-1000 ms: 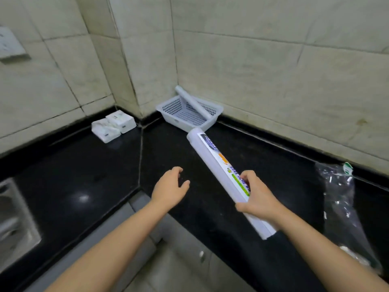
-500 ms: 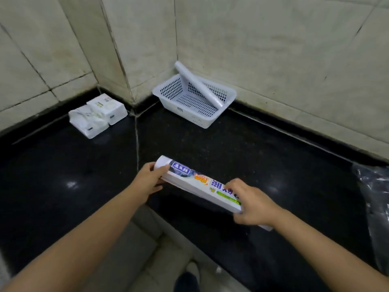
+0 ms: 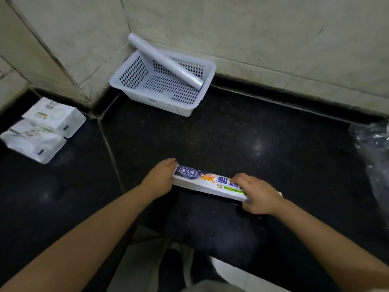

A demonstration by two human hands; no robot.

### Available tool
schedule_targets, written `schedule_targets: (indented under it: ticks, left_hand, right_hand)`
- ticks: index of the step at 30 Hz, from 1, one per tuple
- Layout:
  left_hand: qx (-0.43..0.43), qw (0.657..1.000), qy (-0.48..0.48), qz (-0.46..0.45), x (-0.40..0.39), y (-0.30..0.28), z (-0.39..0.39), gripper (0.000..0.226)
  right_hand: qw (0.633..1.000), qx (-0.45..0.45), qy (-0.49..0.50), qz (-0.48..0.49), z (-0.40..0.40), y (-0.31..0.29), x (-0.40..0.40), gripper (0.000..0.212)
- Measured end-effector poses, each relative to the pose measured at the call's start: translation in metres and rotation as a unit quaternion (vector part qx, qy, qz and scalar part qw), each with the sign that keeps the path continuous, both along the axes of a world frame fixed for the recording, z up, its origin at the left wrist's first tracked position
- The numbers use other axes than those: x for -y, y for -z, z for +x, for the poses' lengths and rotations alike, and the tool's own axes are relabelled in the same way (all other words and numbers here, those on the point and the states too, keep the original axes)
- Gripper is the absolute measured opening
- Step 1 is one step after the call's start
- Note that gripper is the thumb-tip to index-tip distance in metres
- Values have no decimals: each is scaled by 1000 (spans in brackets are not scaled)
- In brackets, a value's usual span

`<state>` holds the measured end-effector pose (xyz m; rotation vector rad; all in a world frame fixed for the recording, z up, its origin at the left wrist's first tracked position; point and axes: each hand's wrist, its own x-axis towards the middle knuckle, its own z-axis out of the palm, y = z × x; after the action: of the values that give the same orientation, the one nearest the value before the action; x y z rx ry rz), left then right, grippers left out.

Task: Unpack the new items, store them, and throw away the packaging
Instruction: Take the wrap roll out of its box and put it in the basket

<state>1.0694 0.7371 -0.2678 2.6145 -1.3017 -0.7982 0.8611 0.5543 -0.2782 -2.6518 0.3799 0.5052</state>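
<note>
Hands: left hand (image 3: 161,179) and right hand (image 3: 257,194) are gripping opposite ends of the boxed roll (image 3: 210,183), low over the desk (image 3: 242,133).
Done: 1 bare roll (image 3: 166,62) is lying in the basket (image 3: 126,85).
Left: unboxing, storing, binning the plastic wrapper (image 3: 374,148).

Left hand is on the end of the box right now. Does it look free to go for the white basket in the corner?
Probably yes. The left hand only rests on the end of the box, which the right hand also holds. Bare black counter lies between it and the basket; the reach itself is hard to judge.
</note>
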Motion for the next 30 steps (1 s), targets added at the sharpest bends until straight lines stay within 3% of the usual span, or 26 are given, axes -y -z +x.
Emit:
schedule_targets:
  ticks: [5, 8, 11, 14, 17, 20, 23, 30]
  left_hand:
    - [15, 993, 97, 62, 15, -3, 22, 40]
    - [12, 990, 119, 77, 16, 0, 26, 69]
    - [17, 989, 124, 80, 15, 0, 25, 81]
    - [26, 991, 121, 47, 9, 1, 24, 84]
    - [45, 990, 135, 25, 3, 3, 25, 74]
    - [66, 982, 176, 30, 2, 4, 29, 53]
    - [82, 973, 210, 43, 5, 4, 31, 43]
    - [85, 978, 184, 50, -4, 6, 23, 40]
  right_hand:
    - [1000, -5, 19, -20, 3, -5, -9, 54]
    - [999, 16, 46, 3, 13, -18, -9, 35]
    - [991, 34, 114, 56, 27, -31, 3, 17]
    - [980, 10, 179, -87, 47, -29, 14, 26]
    - [945, 7, 239, -224, 57, -19, 7, 42]
    - [955, 95, 223, -169, 43, -14, -14, 30]
    - [989, 14, 135, -63, 17, -8, -35, 45]
    - [992, -56, 77, -86, 23, -1, -36, 70]
